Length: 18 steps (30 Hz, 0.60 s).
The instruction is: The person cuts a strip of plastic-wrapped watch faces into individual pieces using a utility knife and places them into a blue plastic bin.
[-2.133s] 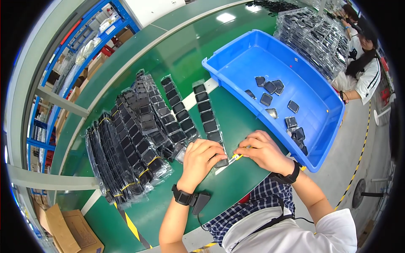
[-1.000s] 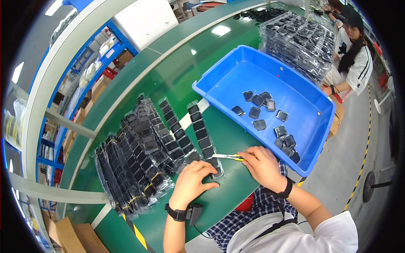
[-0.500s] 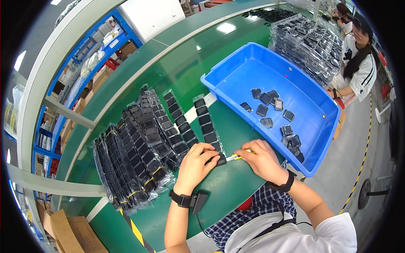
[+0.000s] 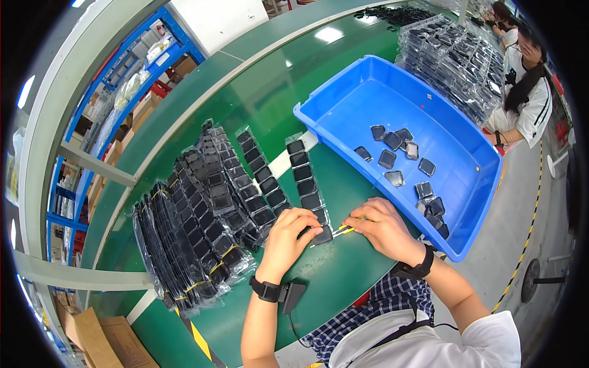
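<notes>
My left hand (image 4: pixel 287 240) is closed, its thumb and fingertips on the near end of a clear plastic strip of black square pieces (image 4: pixel 305 186). In my right hand (image 4: pixel 385 230) is a yellow utility knife (image 4: pixel 347 229), gripped between thumb and fingers. The knife's blade points left and lies at the edge of the strip's last square; whether it has cut in, I cannot tell. Just left of that strip lies a second strip (image 4: pixel 264 175). Further left is a pile of similar strips (image 4: pixel 205 202), some bundled with yellow bands.
A large blue bin (image 4: pixel 343 92) at the right holds several loose black squares (image 4: pixel 387 159). Behind it stands a tall stack of clear trays (image 4: pixel 451 58), with black cords (image 4: pixel 399 15) beyond. A co-worker (image 4: pixel 527 92) is at the far right. Grey frame bars cross the left side.
The end square under my left hand now lies flatter and shows more of its face. The knife has shifted slightly. The whole view has moved a little.
</notes>
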Motion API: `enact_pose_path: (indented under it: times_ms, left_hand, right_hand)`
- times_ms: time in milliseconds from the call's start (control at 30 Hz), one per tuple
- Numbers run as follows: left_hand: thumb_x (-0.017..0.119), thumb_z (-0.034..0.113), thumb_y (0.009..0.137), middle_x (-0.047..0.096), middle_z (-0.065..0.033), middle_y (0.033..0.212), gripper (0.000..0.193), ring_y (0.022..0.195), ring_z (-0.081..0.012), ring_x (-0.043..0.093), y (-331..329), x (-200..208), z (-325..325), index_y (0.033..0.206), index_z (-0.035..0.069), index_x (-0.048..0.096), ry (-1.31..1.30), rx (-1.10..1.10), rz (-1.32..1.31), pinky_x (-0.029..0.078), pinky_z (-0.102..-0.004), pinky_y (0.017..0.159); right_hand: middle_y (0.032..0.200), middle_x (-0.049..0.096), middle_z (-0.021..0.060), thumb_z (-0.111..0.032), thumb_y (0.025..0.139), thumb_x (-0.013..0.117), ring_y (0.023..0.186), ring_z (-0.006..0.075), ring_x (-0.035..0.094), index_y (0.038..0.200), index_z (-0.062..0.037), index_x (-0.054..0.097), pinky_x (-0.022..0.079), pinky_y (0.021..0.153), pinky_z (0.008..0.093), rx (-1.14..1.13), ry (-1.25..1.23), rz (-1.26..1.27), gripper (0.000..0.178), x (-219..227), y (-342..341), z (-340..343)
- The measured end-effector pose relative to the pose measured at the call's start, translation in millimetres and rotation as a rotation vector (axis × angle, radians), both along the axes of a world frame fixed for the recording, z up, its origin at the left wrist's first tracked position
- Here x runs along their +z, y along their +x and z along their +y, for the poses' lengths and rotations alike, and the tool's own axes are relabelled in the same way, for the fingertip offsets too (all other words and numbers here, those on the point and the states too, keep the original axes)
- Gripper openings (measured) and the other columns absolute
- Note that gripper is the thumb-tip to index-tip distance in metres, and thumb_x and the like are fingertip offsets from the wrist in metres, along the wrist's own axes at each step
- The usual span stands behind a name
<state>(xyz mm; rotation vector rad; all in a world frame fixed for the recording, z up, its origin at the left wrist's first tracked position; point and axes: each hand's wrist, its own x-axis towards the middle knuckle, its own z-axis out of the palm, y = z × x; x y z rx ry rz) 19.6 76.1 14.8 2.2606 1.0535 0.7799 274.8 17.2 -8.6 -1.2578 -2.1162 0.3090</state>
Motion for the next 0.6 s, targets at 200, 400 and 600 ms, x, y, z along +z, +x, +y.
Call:
enact_pose_path:
  times_ms: [200,400,600]
  left_hand:
    - [0.084,0.01,0.081,0.072,-0.0052,0.104,0.015,0.1,-0.0261,0.066,-1,0,2,0.092,0.005,0.075,-0.002,-0.004,-0.004,0.054,-0.038,0.088]
    - [0.083,0.009,0.081,0.072,-0.0061,0.103,0.015,0.1,-0.0265,0.066,-4,-1,5,0.091,0.005,0.074,0.016,-0.001,-0.019,0.053,-0.0374,0.088]
    - [0.075,0.0,0.086,0.072,-0.0108,0.105,0.012,0.101,-0.0284,0.067,-2,7,5,0.096,0.004,0.071,-0.058,-0.028,-0.083,0.052,-0.0376,0.092]
  right_hand:
    - [0.112,0.069,0.0007,-0.005,0.081,0.076,0.112,0.0245,0.061,0.112,-0.015,0.078,0.048,0.104,0.044,0.037,0.059,-0.044,0.033,-2,-2,8]
    - [0.111,0.069,0.0013,-0.005,0.078,0.075,0.109,0.0249,0.064,0.112,-0.0154,0.078,0.048,0.107,0.0462,0.133,0.051,-0.036,0.035,-1,17,-4]
    - [0.114,0.068,0.0022,-0.005,0.083,0.065,0.116,0.0265,0.062,0.114,-0.0164,0.077,0.046,0.109,0.0465,0.149,0.04,0.021,0.035,-2,19,-20]
